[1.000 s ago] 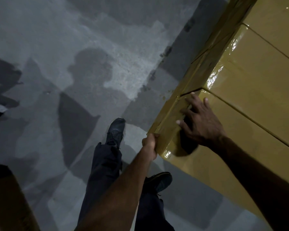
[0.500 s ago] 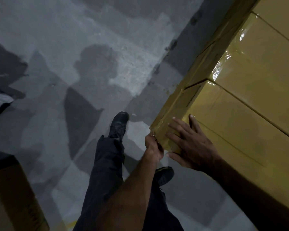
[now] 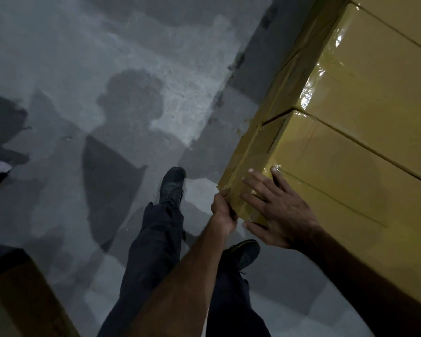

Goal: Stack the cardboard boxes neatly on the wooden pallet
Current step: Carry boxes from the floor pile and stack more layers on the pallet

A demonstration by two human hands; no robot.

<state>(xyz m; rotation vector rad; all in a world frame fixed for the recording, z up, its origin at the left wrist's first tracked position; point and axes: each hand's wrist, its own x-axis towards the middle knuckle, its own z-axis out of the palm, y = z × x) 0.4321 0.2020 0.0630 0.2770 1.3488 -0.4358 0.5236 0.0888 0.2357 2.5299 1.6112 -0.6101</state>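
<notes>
A taped yellow-brown cardboard box (image 3: 338,181) lies at the near end of a row of stacked boxes on the right. My left hand (image 3: 223,210) grips its near lower corner, fingers curled round the edge. My right hand (image 3: 275,210) lies flat on the box's top near that corner, fingers spread and straight. A second box (image 3: 370,93) sits tight against it farther back, and a third box (image 3: 404,18) shows at the top right. The pallet is hidden.
Grey concrete floor (image 3: 107,57) spreads to the left, with shadows on it. My dark-trousered legs and black shoes (image 3: 171,184) stand beside the stack. Another cardboard box (image 3: 17,302) sits at the bottom left corner.
My right hand slid from farther up the box top down to its near corner. My left hand stays on the corner edge. My left foot stepped forward a little.
</notes>
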